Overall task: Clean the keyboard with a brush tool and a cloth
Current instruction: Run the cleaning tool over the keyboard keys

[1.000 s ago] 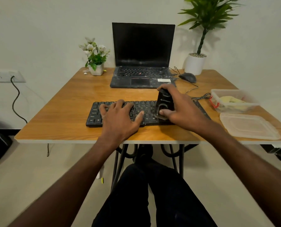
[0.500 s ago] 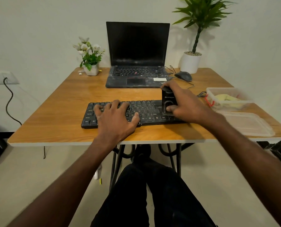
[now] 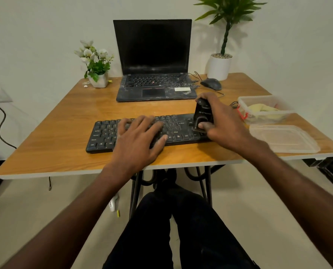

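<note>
A black keyboard (image 3: 105, 135) lies across the front of the wooden table (image 3: 45, 158). My left hand (image 3: 140, 138) rests flat on its middle keys, fingers spread, holding nothing. My right hand (image 3: 222, 125) grips a black brush tool (image 3: 202, 117) that stands upright on the keyboard's right end, thumb on its lower front. A yellow cloth (image 3: 262, 109) lies inside a clear plastic box (image 3: 245, 99) to the right of the keyboard.
An open dusty laptop (image 3: 154, 74) stands behind the keyboard, with a mouse (image 3: 211, 83) and cables to its right. A flower pot (image 3: 97, 78) sits back left, a potted plant (image 3: 219, 66) back right. The box's lid (image 3: 283, 138) lies at the front right.
My right hand has slid the brush tool rightward along the keyboard, from near the middle to the right end. My left hand has stayed on the keys.
</note>
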Demonstrator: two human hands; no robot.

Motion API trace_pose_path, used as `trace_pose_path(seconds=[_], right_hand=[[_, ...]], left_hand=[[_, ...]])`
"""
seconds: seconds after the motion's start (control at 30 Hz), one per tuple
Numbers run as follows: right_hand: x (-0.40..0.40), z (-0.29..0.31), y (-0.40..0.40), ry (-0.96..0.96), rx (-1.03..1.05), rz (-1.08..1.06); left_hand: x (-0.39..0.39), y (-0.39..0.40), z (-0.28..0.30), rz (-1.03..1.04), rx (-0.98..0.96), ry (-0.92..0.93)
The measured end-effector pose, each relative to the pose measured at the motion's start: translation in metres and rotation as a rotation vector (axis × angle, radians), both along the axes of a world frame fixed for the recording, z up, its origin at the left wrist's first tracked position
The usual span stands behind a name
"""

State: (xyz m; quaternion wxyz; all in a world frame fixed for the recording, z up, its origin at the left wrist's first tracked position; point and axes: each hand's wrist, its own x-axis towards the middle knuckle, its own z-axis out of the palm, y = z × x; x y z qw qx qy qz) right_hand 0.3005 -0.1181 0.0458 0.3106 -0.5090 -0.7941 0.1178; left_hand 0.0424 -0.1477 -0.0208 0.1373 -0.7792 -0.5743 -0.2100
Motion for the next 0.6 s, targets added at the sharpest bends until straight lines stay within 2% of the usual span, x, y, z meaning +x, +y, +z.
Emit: trace_pose_path(seconds=[0.07, 0.23, 0.4, 0.5, 0.6], right_hand=[[-0.003, -0.003, 0.001, 0.003, -0.014, 0.042], [0.009, 0.023, 0.006, -0.230, -0.232, 0.105], [0.005, 0.013, 0.006, -0.127, -0.059, -0.079], [0.004, 0.014, 0.007, -0.219, -0.141, -0.025], [0.001, 0.018, 0.003, -0.127, -0.160, -0.018]], left_hand=[[0.002, 0.001, 0.000, -0.095, -0.048, 0.015], [-0.003, 0.004, -0.002, -0.105, -0.097, -0.043], [0.001, 0.002, 0.001, -0.096, -0.114, -0.039], [0.009, 0.000, 0.001, -0.057, -0.106, -0.036], [0.021, -0.001, 0.001, -0.009, -0.097, -0.041]])
